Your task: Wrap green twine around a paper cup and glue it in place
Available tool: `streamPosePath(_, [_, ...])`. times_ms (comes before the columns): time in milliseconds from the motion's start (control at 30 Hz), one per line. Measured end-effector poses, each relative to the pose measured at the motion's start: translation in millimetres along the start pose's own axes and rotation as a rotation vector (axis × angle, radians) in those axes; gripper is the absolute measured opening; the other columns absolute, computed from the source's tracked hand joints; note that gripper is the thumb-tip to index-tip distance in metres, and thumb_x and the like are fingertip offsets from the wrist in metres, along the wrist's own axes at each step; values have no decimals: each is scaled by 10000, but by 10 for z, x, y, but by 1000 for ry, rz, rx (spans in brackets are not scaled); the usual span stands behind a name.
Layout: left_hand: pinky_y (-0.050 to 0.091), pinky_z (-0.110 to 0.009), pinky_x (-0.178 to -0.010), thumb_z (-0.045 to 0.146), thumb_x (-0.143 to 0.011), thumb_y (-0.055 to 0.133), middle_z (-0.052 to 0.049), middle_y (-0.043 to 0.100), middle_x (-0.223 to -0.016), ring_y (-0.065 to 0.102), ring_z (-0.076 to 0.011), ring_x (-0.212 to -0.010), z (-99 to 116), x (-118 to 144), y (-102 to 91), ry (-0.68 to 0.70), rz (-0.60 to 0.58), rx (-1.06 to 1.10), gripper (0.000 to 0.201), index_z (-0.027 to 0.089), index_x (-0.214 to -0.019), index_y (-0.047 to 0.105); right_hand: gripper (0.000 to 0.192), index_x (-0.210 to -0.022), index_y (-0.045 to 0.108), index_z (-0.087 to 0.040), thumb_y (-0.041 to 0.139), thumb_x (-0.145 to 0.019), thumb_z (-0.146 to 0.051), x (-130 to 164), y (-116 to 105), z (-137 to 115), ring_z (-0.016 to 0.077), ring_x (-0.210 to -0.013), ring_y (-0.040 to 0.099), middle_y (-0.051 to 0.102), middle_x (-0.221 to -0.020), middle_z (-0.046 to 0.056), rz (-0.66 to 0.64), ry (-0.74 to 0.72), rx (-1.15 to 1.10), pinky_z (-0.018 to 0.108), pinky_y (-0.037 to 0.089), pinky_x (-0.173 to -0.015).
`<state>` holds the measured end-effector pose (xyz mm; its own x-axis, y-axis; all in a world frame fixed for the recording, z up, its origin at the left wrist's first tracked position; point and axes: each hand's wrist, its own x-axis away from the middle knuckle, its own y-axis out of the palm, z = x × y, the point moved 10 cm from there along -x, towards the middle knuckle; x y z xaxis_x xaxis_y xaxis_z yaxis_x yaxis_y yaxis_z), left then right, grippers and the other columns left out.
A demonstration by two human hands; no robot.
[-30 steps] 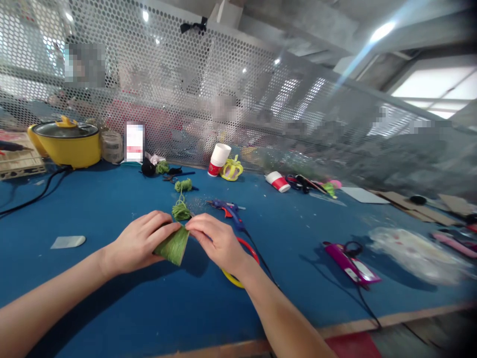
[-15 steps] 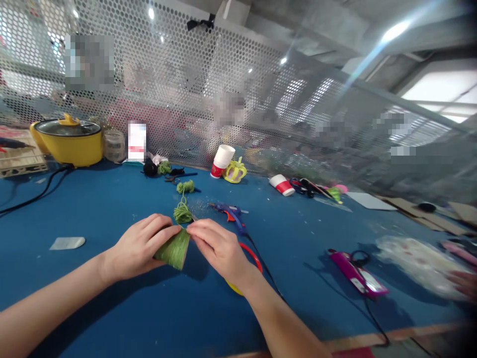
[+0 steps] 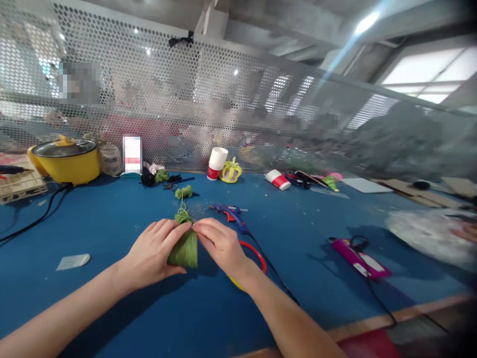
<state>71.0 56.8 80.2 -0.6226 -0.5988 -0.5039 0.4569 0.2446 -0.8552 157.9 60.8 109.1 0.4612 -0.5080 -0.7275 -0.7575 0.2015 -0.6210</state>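
Note:
My left hand (image 3: 154,253) wraps around a tapered cup (image 3: 187,252) covered in green yarn, holding it tilted above the table. At the cup's upper edge, my right hand (image 3: 221,247) has its thumb and fingers pinched together on the green yarn (image 3: 182,215); the exact grip is partly hidden. That yarn lies in a loose bunch just behind the cup, and a strand links it to a small green skein (image 3: 184,192) farther back. A blue glue gun (image 3: 235,218) rests beyond my right hand. A red and yellow ring (image 3: 261,254) is partly covered by my right wrist.
Stacked paper cups (image 3: 217,163), a yellow crown-shaped piece (image 3: 231,171) and a tipped cup (image 3: 278,179) line the back. A yellow pot (image 3: 70,166) stands left. A purple power strip (image 3: 359,259) lies right, near a co-worker's hand (image 3: 465,231) at a plastic bag (image 3: 417,233).
The view has shifted slightly. My hands and the cup have moved a little to the right, and the cup now covers part of the loose yarn. The co-worker's plastic bag has moved.

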Motion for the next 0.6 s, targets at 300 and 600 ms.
streamPosePath(300, [488,-404,-793,288,-649,702,-119,486,-1104,524,-270,-950,60,-100,24,59,-105,93,735,204,-1277,328,160,-904,593,-162,478,-832,-76,2,-52,69,146,-816,596,627,-862,79,40,2,-86,273,511,-724])
streamPosePath(600, [481,-413,-810,287,-671,669,-129,466,-1121,512,-279,-982,33,-45,79,3,-66,145,704,192,-1268,308,134,-872,613,-128,489,-833,-97,11,-11,59,157,-808,600,639,-847,104,24,-9,-73,271,508,-730])
